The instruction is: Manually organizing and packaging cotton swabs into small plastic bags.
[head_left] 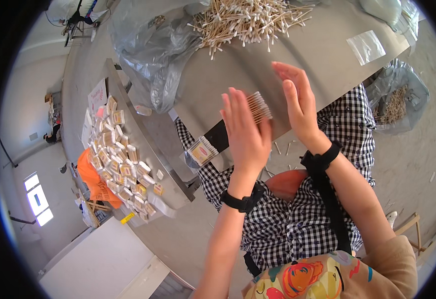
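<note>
A neat bundle of cotton swabs (pixel 259 106) sits against the palm side of my left hand (pixel 244 132). The fingers of that hand are straight, and its thumb is at the bundle's near end, partly hiding it. My right hand (pixel 300 102) is held apart to the right, its fingers stretched and slightly blurred, with nothing in it. Left of my left wrist, a packed pack of cotton swabs (pixel 202 150) with a printed label rests at the table's near edge. At the far side of the metal table (pixel 297 57) lies a large heap of loose cotton swabs (pixel 250 22).
Crumpled clear plastic (pixel 150 60) covers the table's left side. A small clear bag (pixel 366 47) lies at right. On the left table, many swab packs (pixel 123 157) are piled beside an orange bag (pixel 94 179). A lined bin (pixel 397 102) with swabs stands at right.
</note>
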`<state>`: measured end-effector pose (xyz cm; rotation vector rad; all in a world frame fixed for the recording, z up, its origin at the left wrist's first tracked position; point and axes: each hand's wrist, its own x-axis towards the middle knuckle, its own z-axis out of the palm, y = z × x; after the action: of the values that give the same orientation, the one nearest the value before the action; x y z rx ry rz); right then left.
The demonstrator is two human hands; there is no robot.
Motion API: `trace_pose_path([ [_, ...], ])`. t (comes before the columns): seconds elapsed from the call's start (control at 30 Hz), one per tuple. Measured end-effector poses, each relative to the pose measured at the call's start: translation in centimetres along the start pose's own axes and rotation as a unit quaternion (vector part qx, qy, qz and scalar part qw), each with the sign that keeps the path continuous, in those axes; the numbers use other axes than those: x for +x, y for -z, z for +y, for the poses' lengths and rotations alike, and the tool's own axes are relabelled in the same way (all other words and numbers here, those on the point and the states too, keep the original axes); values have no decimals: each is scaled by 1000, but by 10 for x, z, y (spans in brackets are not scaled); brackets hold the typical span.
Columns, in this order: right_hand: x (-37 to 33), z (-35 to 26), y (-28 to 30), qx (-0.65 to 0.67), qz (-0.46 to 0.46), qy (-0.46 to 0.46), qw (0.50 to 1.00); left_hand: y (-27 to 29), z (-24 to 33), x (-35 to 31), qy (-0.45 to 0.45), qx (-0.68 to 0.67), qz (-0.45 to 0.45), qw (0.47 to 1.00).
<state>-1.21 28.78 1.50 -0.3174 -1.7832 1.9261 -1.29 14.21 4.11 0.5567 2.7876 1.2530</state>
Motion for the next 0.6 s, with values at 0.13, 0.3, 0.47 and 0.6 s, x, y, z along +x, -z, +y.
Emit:
trace_pose_path([
  [0.13,5,9,4,-108,15,40,993,-9,-5,-5,-88,269,-97,954],
  [0.3,2,5,-3,-198,-9,95,975,-17,-18,23,-104,318,-75,939],
  [0.47,2,4,-3,-212,-6,88,973,-25,-20,27,-93,318,-59,942],
  [0.6,3,5,-3,-242,-8,111,964,-23,-14,8,-78,297,-74,949],
])
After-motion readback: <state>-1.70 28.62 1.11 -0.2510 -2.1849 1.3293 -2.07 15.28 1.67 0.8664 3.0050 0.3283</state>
